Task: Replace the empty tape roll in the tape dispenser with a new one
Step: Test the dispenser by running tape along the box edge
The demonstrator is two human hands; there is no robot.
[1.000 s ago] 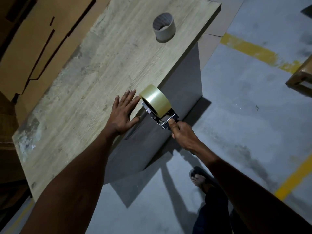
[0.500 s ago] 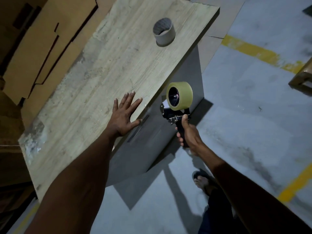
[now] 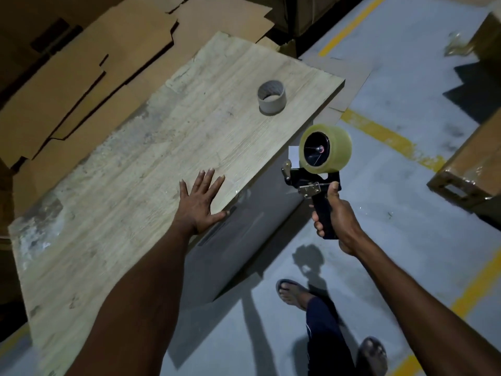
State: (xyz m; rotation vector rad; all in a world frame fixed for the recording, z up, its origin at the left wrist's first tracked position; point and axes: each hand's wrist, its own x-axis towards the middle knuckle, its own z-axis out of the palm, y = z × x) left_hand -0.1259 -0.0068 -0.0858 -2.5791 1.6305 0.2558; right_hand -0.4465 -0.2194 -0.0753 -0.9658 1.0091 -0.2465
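Right hand (image 3: 336,213): fingers wrapped round the black handle of the dispenser (image 3: 311,185), held upright beside the table (image 3: 108,199) edge, with the new roll (image 3: 329,153) seated on its hub just above the thumb. Left hand (image 3: 199,202): fingers straight and spread, palm flat on the table, holding nothing. Farther along: empty core (image 3: 272,100) standing on end, well apart from both hands; flattened cardboard (image 3: 81,63) beyond.

Head-worn view — forward, downward
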